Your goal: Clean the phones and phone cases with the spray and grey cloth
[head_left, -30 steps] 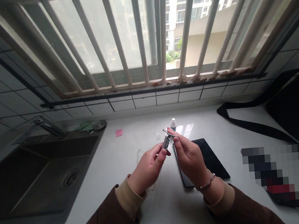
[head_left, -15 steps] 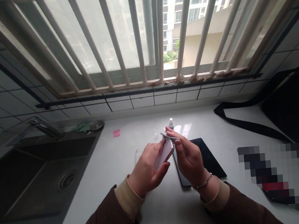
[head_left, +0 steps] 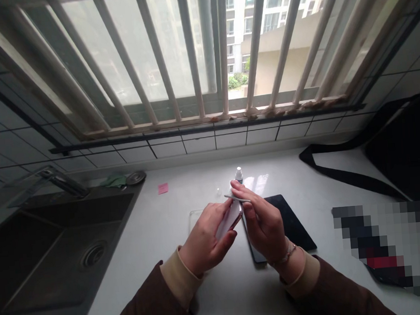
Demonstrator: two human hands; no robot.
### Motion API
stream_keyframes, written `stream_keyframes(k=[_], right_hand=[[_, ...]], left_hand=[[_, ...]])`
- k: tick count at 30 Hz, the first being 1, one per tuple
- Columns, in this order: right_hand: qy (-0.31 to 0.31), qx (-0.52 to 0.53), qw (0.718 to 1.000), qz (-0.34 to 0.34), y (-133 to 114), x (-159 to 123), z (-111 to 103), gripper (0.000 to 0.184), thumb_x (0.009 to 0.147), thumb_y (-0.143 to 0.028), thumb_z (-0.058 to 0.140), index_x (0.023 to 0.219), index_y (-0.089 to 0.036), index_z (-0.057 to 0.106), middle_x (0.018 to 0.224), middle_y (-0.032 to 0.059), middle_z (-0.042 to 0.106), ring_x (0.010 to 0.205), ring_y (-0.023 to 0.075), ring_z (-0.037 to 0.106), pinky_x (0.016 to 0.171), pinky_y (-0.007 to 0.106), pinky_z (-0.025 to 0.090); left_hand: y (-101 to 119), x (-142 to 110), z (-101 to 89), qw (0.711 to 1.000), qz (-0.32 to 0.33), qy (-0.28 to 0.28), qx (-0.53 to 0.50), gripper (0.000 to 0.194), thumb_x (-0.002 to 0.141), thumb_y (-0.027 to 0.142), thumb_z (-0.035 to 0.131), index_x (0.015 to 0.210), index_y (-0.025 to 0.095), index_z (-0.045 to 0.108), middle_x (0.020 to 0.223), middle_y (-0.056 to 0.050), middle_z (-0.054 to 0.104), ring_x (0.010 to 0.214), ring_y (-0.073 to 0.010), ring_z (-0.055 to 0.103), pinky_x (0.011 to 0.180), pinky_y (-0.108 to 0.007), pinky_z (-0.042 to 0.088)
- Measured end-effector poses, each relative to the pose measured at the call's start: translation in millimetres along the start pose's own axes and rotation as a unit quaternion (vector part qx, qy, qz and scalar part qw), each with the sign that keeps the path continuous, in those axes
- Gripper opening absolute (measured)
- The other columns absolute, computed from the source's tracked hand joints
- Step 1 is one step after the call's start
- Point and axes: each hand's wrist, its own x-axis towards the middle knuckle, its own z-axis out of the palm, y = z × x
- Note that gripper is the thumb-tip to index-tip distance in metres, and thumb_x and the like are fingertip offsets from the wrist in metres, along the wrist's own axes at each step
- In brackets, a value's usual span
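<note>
My left hand (head_left: pixel 205 236) is closed around a pale pink-silver phone (head_left: pixel 228 221), which is tilted up above the counter. My right hand (head_left: pixel 264 219) presses a thin grey cloth-like piece (head_left: pixel 243 199) against the upper end of the phone, its fingers together over it. Just beyond my fingertips stands a small bottle (head_left: pixel 238 175) with a white cap. Under my right hand lies a flat black tablet-like slab (head_left: pixel 291 224), partly covered by it. A clear phone case (head_left: pixel 195 218) rests behind my left hand, mostly hidden.
On the left is a dark sink (head_left: pixel 51 267) with a faucet (head_left: pixel 64 181), and a green cloth (head_left: pixel 113 181) lies at its rim. A pink note (head_left: pixel 163 188) and a tiny clear cap (head_left: pixel 218 191) sit on the counter. At right are a black strap (head_left: pixel 342 171) and a blurred-out object (head_left: pixel 380 251).
My right hand and the grey piece have shifted slightly down and left along the phone's end. My left hand keeps its hold on the phone.
</note>
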Motion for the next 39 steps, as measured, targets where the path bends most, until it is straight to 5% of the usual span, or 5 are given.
stream_keyframes(k=[3, 11, 18, 27, 39], right_hand=[[0.011, -0.011, 1.000, 0.009, 2, 0, -1, 0.046, 0.107, -0.008, 0.048, 0.148, -0.022, 0.064, 0.150, 0.0125, 0.068, 0.142, 0.0303, 0.064, 0.119, 0.057, 0.055], [-0.034, -0.012, 0.995, -0.096, -3, 0, -3, 0.054, 0.101, -0.002, 0.050, 0.151, -0.020, 0.060, 0.153, 0.0147, 0.065, 0.145, 0.0327, 0.061, 0.122, 0.061, 0.052], [0.001, -0.011, 1.000, 0.002, 0, 2, -1, 0.050, 0.105, -0.004, 0.047, 0.149, -0.023, 0.063, 0.150, 0.0123, 0.068, 0.140, 0.0291, 0.065, 0.117, 0.055, 0.058], [-0.031, -0.031, 0.992, -0.122, -2, 0, -7, 0.051, 0.104, -0.008, 0.050, 0.152, -0.020, 0.060, 0.153, 0.0140, 0.065, 0.143, 0.0334, 0.063, 0.120, 0.063, 0.053], [0.009, 0.052, 0.991, 0.121, 4, -3, 4, 0.041, 0.113, -0.024, 0.048, 0.149, -0.025, 0.065, 0.152, 0.0107, 0.067, 0.143, 0.0300, 0.063, 0.121, 0.055, 0.054]], left_hand=[[2, 0, -0.1, 1.000, 0.021, -0.009, -0.006, 0.064, 0.109, 0.054, 0.046, 0.162, 0.019, 0.041, 0.137, -0.018, 0.063, 0.119, -0.0309, 0.059, 0.104, -0.048, 0.049], [0, 1, -0.5, 1.000, -0.016, 0.000, 0.006, 0.048, 0.110, 0.049, 0.047, 0.145, 0.018, 0.055, 0.126, -0.016, 0.065, 0.111, -0.0290, 0.059, 0.099, -0.046, 0.049], [5, 1, -2.4, 0.999, 0.010, -0.009, -0.042, 0.064, 0.110, 0.057, 0.042, 0.160, 0.018, 0.043, 0.131, -0.017, 0.064, 0.114, -0.0297, 0.059, 0.099, -0.046, 0.049], [10, 3, -3.4, 0.999, -0.002, -0.020, -0.046, 0.052, 0.111, 0.055, 0.041, 0.143, 0.017, 0.056, 0.122, -0.015, 0.063, 0.110, -0.0278, 0.057, 0.098, -0.044, 0.048], [11, 1, -1.7, 0.997, -0.054, -0.024, -0.053, 0.063, 0.110, 0.059, 0.041, 0.158, 0.018, 0.046, 0.135, -0.017, 0.064, 0.116, -0.0303, 0.060, 0.102, -0.047, 0.049]])
